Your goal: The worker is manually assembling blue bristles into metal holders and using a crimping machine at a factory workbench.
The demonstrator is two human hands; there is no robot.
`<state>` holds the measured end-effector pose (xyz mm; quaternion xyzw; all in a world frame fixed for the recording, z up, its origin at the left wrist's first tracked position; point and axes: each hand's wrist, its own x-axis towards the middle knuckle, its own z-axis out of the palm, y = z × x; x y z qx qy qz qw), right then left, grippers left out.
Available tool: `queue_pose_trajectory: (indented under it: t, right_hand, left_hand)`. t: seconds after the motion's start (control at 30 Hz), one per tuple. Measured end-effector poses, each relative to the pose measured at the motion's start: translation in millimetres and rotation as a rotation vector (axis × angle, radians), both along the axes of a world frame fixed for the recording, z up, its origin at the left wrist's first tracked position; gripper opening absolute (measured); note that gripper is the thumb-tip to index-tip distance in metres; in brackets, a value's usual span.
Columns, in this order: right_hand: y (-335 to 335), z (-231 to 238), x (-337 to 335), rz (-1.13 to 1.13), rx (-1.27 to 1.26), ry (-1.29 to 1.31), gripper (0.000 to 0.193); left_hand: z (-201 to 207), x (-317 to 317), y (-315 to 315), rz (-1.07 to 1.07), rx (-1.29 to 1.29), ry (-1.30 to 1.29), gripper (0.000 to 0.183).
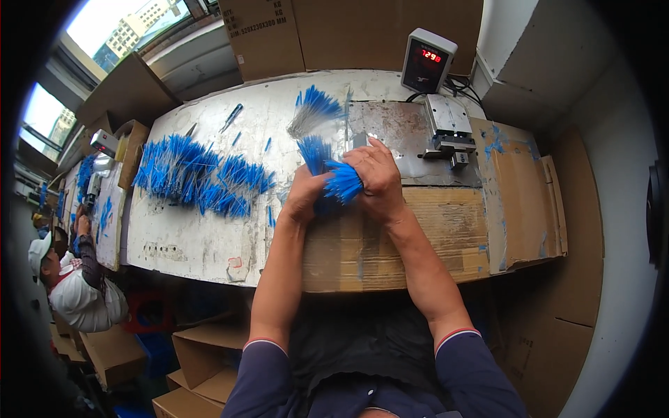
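My left hand (304, 195) is closed round a bundle of thin blue strands (315, 153), whose blue tips fan upward. Close beside it, my right hand (378, 175) grips a second bundle of blue strands (343, 182), its tips pointing left toward my left thumb. The two bundles nearly touch, and my fingers hide their lower parts. Just beyond my hands lies a loose sheaf of the same strands (315, 113), blue at one end and pale silvery at the other. To the left spreads a large pile of strands (185, 171).
A small metal press-like fixture (448, 125) stands at the right on a steel plate (390, 129), below a box with a red digital display (428, 61). Cardboard (397, 237) covers the near table edge. A pen-like tool (231, 118) lies far left. Another person (80, 285) works at the left.
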<state>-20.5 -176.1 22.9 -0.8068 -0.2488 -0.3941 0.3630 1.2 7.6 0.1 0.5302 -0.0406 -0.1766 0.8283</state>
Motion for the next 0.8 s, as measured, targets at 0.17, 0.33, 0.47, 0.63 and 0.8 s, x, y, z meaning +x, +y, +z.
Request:
queue_pose_trajectory:
  t: [0.17, 0.33, 0.47, 0.63, 0.8]
  right_hand:
    - [-2.2, -20.1, -1.3, 0.091, 0.046, 0.270, 0.015]
    - [-7.4, -11.7, -4.6, 0.117, 0.623, 0.754, 0.007]
    - [-2.1, -2.8, -9.3, 0.343, 1.068, 0.959, 0.011]
    - [11.5, -21.2, -1.1, 0.311, 0.864, 0.794, 0.014]
    - [7.5, -20.2, -1.7, 0.320, 0.841, 0.797, 0.012]
  left_hand:
    - [-4.9, 6.3, 7.9, -0.007, 0.004, 0.024, 0.030]
    - [1.4, 3.0, 4.0, -0.022, -0.092, 0.014, 0.051]
    - [-1.1, 3.5, -4.4, -0.160, 0.032, -0.060, 0.051]
    - [-4.5, 1.0, -11.6, -0.162, 0.188, -0.081, 0.041]
    - [-5.2, -2.3, -15.6, -0.124, 0.204, -0.185, 0.039]
